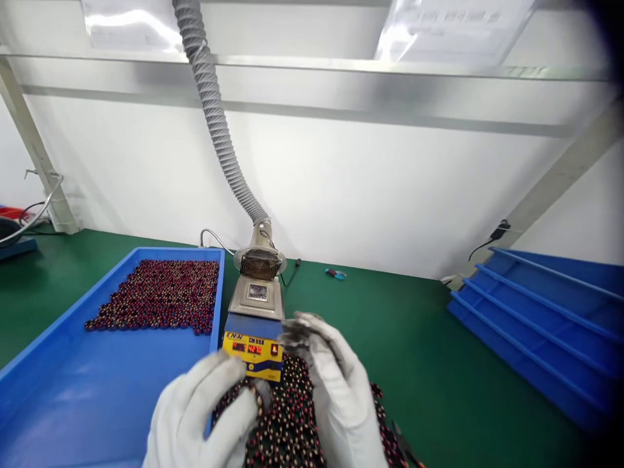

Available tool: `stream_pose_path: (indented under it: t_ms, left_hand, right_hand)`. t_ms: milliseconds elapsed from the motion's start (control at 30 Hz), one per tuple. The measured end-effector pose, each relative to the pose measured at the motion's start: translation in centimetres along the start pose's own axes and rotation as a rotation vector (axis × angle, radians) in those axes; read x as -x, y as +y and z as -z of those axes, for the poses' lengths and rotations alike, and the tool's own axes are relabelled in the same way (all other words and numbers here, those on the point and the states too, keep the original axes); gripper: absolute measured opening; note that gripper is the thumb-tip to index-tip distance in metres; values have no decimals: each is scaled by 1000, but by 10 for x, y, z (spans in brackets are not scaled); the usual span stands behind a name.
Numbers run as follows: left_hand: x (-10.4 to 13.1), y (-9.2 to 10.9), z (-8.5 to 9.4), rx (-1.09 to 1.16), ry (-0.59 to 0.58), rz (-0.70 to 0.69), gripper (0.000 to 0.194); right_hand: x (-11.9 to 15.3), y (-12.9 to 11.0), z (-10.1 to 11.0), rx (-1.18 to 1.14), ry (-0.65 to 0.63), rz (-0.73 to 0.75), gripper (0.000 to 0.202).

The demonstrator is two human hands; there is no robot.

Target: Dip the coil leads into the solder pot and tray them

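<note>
My left hand [202,413], in a white glove, is curled with thumb and fingers around a small dark ring-shaped coil [259,402]; its fingertips are blurred. My right hand [336,383], also gloved, has its grey-stained fingertips pressed together in front of the solder pot [256,299]; what they hold, if anything, is blurred. The pot's yellow control panel [253,354] has a lit red display and stands between and behind both hands. A heap of dark coils with pink and tan parts [285,422] lies beneath and between my hands.
At left is a blue tray [78,390] with rows of coils [160,296]. A grey ribbed hose [214,104] comes down behind the pot. Stacked blue trays [541,331] lean at right. A small blue-handled tool [335,273] and dark pliers-like tool [403,445] lie on the green mat.
</note>
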State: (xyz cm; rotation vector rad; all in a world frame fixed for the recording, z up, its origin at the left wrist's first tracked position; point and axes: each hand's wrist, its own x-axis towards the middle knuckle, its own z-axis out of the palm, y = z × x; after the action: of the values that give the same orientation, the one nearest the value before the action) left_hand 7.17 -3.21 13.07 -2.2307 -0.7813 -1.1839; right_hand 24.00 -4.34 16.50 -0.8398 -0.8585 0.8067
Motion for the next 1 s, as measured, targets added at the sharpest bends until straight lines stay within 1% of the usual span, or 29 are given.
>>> stream_pose_path:
  t_ms: [67, 133, 200, 267, 300, 333, 367, 400, 433, 500, 533, 567, 667, 733, 800, 867, 933, 1000]
  left_hand:
    - [-32, -7, -6, 59, 137, 7, 14]
    - [-47, -8, -17, 91, 215, 21, 15]
    - [-49, -6, -28, 98, 241, 7, 16]
    - [-44, -2, -35, 110, 274, 6, 21]
    - [-40, -1, -37, 128, 286, 43, 28]
    - [-38, -1, -38, 154, 293, 110, 38]
    - [-36, -1, -38, 185, 275, 184, 48]
    - [-34, -2, -38, 219, 221, 245, 55]
    - [-33, -4, -38, 265, 136, 276, 56]
    - [-32, -9, -38, 384, -26, 266, 47]
    - [-31, -13, -39, 444, -70, 243, 40]
    - [-30, -16, -39, 500, -85, 226, 35]
    - [-27, -25, -42, 606, -50, 216, 29]
    - [-26, -29, -42, 629, -49, 162, 30]
    - [-26, -31, -42, 614, -31, 99, 30]
    - [-27, -30, -41, 567, -14, 62, 29]
    - [-28, -29, -39, 527, -3, 60, 27]
    - [-28, -28, -37, 506, -2, 71, 26]
  right_hand:
    - [0, 5, -8, -83, -110, -58, 25]
    - [-2, 11, -12, -166, -178, -89, 27]
    - [-5, 18, -13, -213, -146, -85, 25]
    - [-8, 24, -10, -218, -93, -70, 22]
    - [-9, 27, -8, -216, -82, -63, 22]
    - [-10, 29, -7, -212, -85, -60, 23]
    - [-10, 31, -6, -209, -97, -64, 24]
    - [-9, 32, -5, -210, -113, -74, 24]
    - [-9, 34, -4, -212, -128, -88, 25]
    - [-8, 36, -4, -209, -140, -114, 22]
    - [-8, 37, -4, -194, -151, -116, 20]
    - [-8, 38, -4, -173, -164, -109, 18]
    - [-10, 37, -4, -100, -246, -82, 14]
    - [-11, 36, -5, -77, -277, -80, 12]
    - [-11, 33, -6, -107, -246, -105, 13]
    - [-10, 30, -7, -212, -182, -173, 12]
    - [-9, 26, -5, -339, -128, -230, 11]
    - [-9, 22, -2, -405, -83, -217, 12]
